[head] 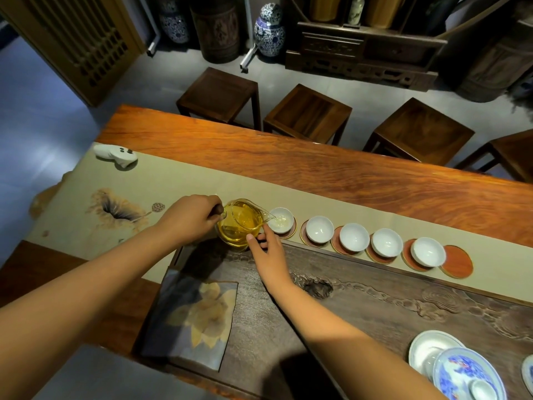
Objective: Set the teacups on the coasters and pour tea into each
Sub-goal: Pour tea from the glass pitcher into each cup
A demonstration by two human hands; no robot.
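Note:
My left hand [190, 219] grips the handle of a glass pitcher [240, 223] of yellow tea, tilted right so its spout runs tea into the leftmost white teacup [281, 220]. My right hand [266, 249] rests fingers apart, touching the pitcher's lower side and the base of that cup. Several white teacups stand in a row on red round coasters: the second [319, 229], the third [354, 237], then two more ending with the rightmost cup [428, 252]. One coaster [458, 261] at the right end has no cup on it.
A beige runner [173, 180] lies on the long wooden table [317, 166]. A dark carved tea tray [360, 287] holds a folded cloth [196, 313]. A blue-and-white gaiwan [464, 373] sits at bottom right. A white tea pet [115, 154] lies far left. Stools [307, 111] stand behind.

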